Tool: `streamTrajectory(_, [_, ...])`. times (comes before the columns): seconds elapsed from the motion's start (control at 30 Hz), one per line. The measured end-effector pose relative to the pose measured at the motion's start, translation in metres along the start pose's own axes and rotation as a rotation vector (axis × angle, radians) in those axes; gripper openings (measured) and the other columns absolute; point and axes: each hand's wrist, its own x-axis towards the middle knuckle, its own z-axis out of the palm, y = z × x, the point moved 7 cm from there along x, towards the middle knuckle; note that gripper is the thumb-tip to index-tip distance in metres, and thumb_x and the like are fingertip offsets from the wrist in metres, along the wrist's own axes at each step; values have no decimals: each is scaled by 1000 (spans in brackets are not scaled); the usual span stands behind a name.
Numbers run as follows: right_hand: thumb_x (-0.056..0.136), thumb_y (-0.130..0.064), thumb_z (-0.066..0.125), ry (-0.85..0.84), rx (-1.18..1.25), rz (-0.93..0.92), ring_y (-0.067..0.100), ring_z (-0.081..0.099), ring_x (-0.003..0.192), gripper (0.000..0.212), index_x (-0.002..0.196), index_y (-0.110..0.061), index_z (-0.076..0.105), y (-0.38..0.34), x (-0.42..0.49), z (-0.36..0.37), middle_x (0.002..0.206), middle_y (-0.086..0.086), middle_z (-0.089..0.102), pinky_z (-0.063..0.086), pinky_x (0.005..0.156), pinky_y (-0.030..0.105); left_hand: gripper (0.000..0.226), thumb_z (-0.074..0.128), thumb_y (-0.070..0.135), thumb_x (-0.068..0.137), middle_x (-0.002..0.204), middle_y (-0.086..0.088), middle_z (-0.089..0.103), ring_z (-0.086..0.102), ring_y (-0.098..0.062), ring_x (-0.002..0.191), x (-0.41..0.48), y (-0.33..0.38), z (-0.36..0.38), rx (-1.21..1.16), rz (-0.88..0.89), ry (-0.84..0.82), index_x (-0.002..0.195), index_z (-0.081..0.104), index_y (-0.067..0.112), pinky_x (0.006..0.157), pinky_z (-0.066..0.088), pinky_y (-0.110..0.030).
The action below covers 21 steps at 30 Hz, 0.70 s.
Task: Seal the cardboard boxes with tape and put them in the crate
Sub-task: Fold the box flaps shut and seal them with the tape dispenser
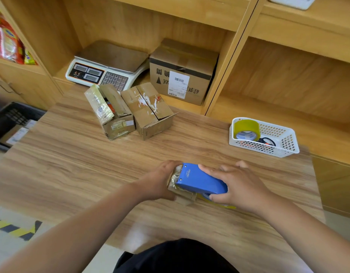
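Box [185,196], small brown cardboard, clamped by left grip [160,181]; blue plastic tape dispenser [199,182] atop, clamped by right grip [241,186]. Risk: slippage skews tape.

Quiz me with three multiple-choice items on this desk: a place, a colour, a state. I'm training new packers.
1. Where is the spare tape roll?
A. on a hook
B. in the white basket
C. in a drawer

2. What colour is the tape dispenser?
A. red
B. green
C. blue

3. What is the right hand doing?
A. gripping the tape dispenser
B. lying flat, idle
C. holding a pen

Answers: 1 B, the roll stands in the basket. 2 C, its casing is blue. 3 A, its fingers curl round the dispenser on the small box that the left hand holds.
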Motion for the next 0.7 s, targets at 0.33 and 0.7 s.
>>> streamTrajectory(0.33, [84, -64, 48, -33, -48, 21, 14, 27, 87, 73, 141, -61, 3, -5, -1, -1, 106, -14, 49, 16, 75, 22, 101, 84, 40, 64, 145, 4, 32, 23, -14, 138, 8, 5, -7, 341, 62, 8, 146, 27, 21, 112, 16, -22])
streamTrajectory(0.7, [83, -63, 48, -38, 16, 0, 18, 33, 91, 74, 136, -65, -3, 9, -12, 3, 101, -13, 48, 24, 72, 25, 99, 84, 46, 58, 139, 7, 39, 30, -13, 134, 15, -7, -9, 368, 67, 0, 141, 34, 27, 113, 21, -27])
